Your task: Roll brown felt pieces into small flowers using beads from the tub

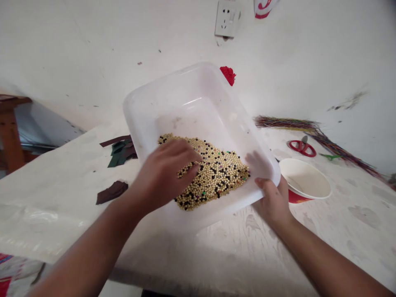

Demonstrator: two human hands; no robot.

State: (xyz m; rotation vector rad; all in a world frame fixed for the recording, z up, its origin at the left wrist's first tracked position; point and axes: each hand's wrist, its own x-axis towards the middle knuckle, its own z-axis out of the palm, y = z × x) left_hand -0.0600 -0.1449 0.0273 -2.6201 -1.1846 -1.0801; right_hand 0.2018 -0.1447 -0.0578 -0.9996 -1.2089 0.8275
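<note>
A white plastic basin [204,111] is tilted toward me above the table. Many small round beads [216,173], mostly cream with black ones and a few green ones mixed in, lie heaped along its lower side. My right hand [274,202] grips the basin's near right corner, thumb on top of the rim and fingers underneath. Over the left part of the beads is my left hand [170,169], slightly blurred. Its thumb and fingers are apart, with beads showing between them; whether the fingertips touch the beads I cannot tell.
Right of the basin stands a paper tub [305,179], with red-handled scissors [302,147] and a bundle of thin wires [287,122] behind it. Dark green strips [120,153] and a folded brown piece [111,192] lie left on the table [52,206]. A wall socket [225,19] is above.
</note>
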